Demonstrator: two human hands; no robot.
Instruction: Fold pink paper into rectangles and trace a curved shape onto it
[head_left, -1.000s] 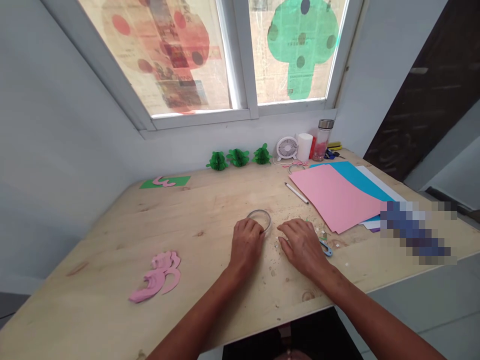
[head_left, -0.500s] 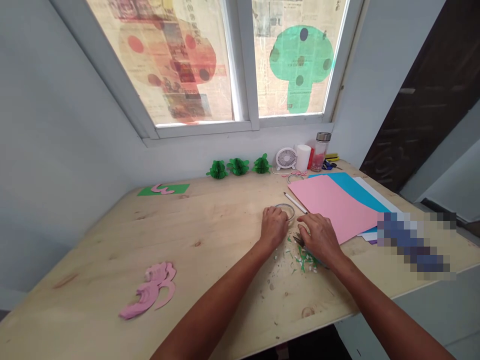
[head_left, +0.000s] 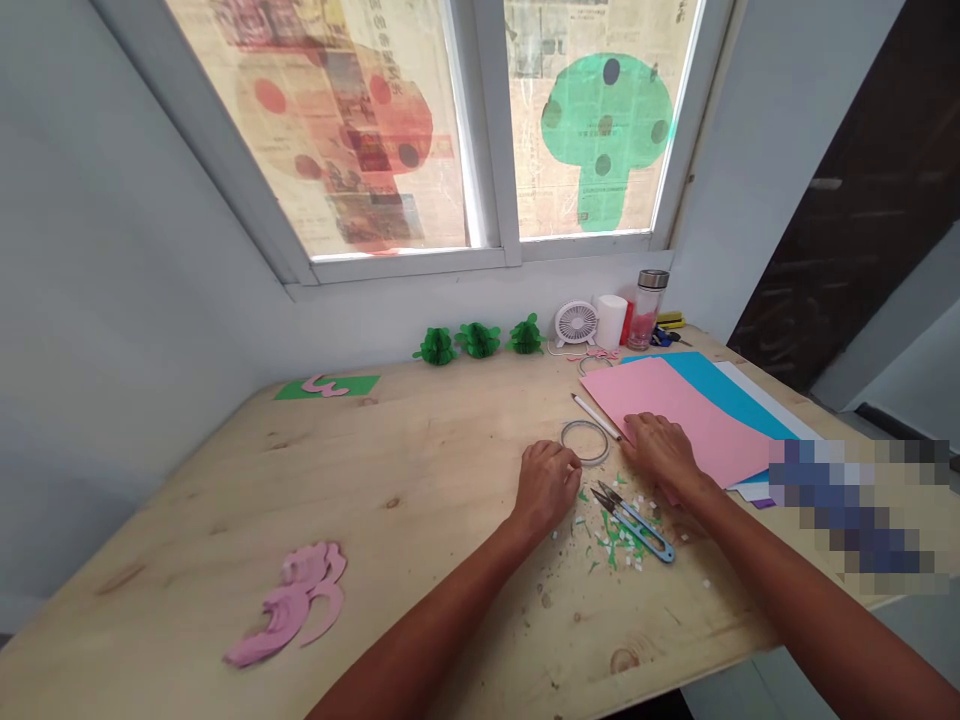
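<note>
My left hand [head_left: 549,485] rests on the wooden table with loosely bent fingers and nothing visible in it. Just beyond its fingertips lies a silvery ring [head_left: 564,437], perhaps a bangle or a roll of tape. My right hand [head_left: 660,450] lies with outstretched fingers over the left edge of a pink paper sheet [head_left: 720,440]. A white pencil [head_left: 596,416] is close to those fingers. Between my hands a pair of light-blue thread snips [head_left: 637,527] lies on green and white paper scraps [head_left: 616,545], blades pointing away to the left.
Pink paper cutouts [head_left: 296,605] are at the near left, and a green sheet [head_left: 360,385] is at the far left. Green honeycomb-paper ornaments [head_left: 478,341], a small fan [head_left: 577,323], a white roll [head_left: 611,322] and a glass bottle [head_left: 646,315] line the wall. Blue paper [head_left: 694,375] lies under the pink sheet.
My right hand has moved right, off the snips and scraps and onto the pink sheet, uncovering the snips. My left hand has come slightly nearer, leaving the ring fully in view.
</note>
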